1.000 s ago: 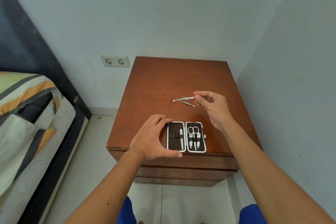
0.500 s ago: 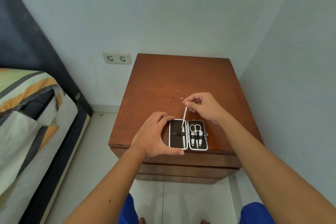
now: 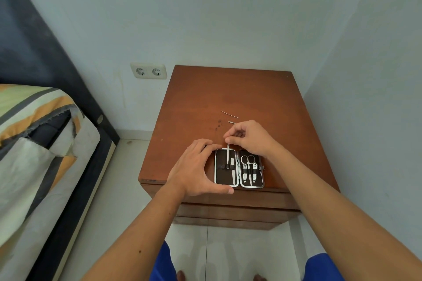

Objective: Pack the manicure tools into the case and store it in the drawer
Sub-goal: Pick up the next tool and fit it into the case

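Open black case (image 3: 239,167) holds scissors (image 3: 248,162); slim tool (image 3: 228,155) entering.

Your left hand (image 3: 194,166) cups the left edge of the open black, white-rimmed manicure case (image 3: 239,168) on the brown wooden nightstand (image 3: 228,98). Your right hand (image 3: 249,138) pinches a slim metal tool (image 3: 228,154), its tip in the case's left half.

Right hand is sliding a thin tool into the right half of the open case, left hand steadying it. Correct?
Not quite. In the head view the right hand feeds the thin tool into the left half of the open case; the left hand does steady it.
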Tool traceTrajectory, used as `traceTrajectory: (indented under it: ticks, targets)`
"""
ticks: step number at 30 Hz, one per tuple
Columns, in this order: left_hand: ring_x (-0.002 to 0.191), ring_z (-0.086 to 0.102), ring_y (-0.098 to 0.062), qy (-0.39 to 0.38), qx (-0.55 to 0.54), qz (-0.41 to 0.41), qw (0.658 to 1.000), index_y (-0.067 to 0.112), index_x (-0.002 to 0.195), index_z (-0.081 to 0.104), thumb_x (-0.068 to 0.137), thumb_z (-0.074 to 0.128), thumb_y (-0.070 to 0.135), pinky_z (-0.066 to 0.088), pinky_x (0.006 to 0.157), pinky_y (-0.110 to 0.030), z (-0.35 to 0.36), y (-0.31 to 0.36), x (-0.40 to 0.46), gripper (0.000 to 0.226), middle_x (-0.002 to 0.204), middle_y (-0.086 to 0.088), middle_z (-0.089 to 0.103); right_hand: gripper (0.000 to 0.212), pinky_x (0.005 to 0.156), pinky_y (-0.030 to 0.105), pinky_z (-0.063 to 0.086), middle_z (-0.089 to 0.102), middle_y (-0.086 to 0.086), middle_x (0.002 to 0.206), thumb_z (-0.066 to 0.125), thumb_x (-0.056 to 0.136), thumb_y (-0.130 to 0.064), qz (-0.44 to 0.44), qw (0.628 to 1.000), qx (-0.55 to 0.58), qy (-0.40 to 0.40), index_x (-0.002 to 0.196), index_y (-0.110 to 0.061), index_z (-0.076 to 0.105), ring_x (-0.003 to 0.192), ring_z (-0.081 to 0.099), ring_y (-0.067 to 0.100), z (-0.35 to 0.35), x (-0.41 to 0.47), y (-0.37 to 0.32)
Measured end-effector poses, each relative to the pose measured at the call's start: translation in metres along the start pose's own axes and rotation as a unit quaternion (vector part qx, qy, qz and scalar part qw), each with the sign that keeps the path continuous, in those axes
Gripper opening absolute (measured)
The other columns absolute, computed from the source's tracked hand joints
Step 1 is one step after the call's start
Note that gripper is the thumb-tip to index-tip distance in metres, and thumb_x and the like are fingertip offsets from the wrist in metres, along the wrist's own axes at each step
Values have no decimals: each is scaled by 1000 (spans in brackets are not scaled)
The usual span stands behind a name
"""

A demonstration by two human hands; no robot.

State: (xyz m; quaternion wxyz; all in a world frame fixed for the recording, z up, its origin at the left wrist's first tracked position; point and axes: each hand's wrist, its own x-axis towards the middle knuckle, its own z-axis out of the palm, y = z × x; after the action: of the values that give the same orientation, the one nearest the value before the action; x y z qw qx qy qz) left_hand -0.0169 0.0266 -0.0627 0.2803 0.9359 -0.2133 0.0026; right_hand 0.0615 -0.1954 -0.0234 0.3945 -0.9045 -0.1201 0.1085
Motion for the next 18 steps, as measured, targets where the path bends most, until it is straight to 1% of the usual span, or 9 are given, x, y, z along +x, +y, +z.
traceTrajectory:
  ticks: [2,3,5,7,8,10,13,15,18]
  targets:
    - [139,38,-6,3,-1,2,1000,30,151,50,51,76,95,39,119,-35,0,0,0,122,143,14,45,8,79,20,55,79,-9,85,86,85,-23,-9,1000,-4,1,92,-23,82,80,71,6,2,-4,0]
    - [139,38,-6,4,-2,3,1000,30,151,50,51,76,95,39,119,-35,1,0,0,122,143,14,45,9,79,21,56,79,-8,84,87,83,-22,-13,1000,-5,7,91,-23,82,79,72,6,5,-6,2]
    - [138,38,-6,4,-3,3,1000,29,151,50,52,77,95,40,119,-35,0,0,0,122,143,14,45,9,75,19,53,77,-9,83,86,85,-22,-24,999,-6,27,93,-23,82,76,69,1,9,-13,4]
    - [138,38,-6,5,-5,1,1000,28,151,50,52,77,94,39,119,-35,0,1,0,123,143,14,45,13,77,17,50,75,-13,91,80,91,-27,-48,997,-32,48,104,-25,81,79,67,-1,12,-22,8]
    - [138,38,-6,6,-5,1,1000,28,151,50,51,78,94,39,119,-34,0,1,0,123,142,14,45,20,80,19,51,73,-13,98,77,93,-31,-64,995,-50,52,112,-24,79,85,66,0,13,-26,9]
    - [138,38,-6,6,-3,1,1000,27,152,49,52,77,94,39,119,-34,0,1,-1,124,143,14,45,43,91,23,52,67,-12,114,75,91,-43,-78,993,-83,39,129,-22,72,99,63,3,14,-36,10]
    - [138,38,-5,5,-3,-2,1000,28,152,49,52,78,94,40,118,-33,-1,2,-1,124,143,14,44,75,106,27,42,56,-11,127,78,81,-60,-78,987,-138,14,143,-19,61,119,51,10,18,-47,11]
    - [137,38,-4,6,-8,-3,1000,27,151,49,51,78,94,41,117,-33,-1,3,-1,123,142,15,44,83,109,28,39,53,-11,127,80,79,-62,-84,985,-146,22,145,-17,60,122,47,12,21,-52,11]
    - [136,39,-5,7,-11,-2,1000,27,150,50,51,77,94,43,116,-35,-2,3,-1,123,141,16,44,86,108,28,39,52,-12,126,81,76,-64,-92,986,-139,26,145,-17,60,121,44,11,23,-57,11]
